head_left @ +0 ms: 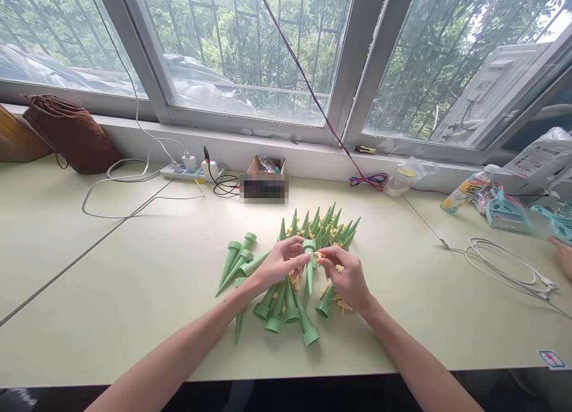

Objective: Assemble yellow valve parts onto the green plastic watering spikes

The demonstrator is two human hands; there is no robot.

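My left hand (286,261) grips a green plastic watering spike (309,268), its wide ribbed cap up and its point down. Between thumb and fingers of my right hand (348,276) is a small yellow plastic valve (319,255), close against the side of that spike; whether it is seated in it I cannot tell. Below my hands lie several green spikes (291,308) with their open ends toward me. Loose yellow valves (343,305) are scattered beside my right hand. Behind, many green spikes (328,224) stand point up among yellow pieces. More spikes (230,260) lie left of my left hand.
A power strip (179,172) with white cables and a small cardboard box (267,165) sit by the window. A coiled white cable (504,263), a spray can (465,192) and teal dustpans (507,209) are at right. Another person's hand (560,257) shows at the right edge.
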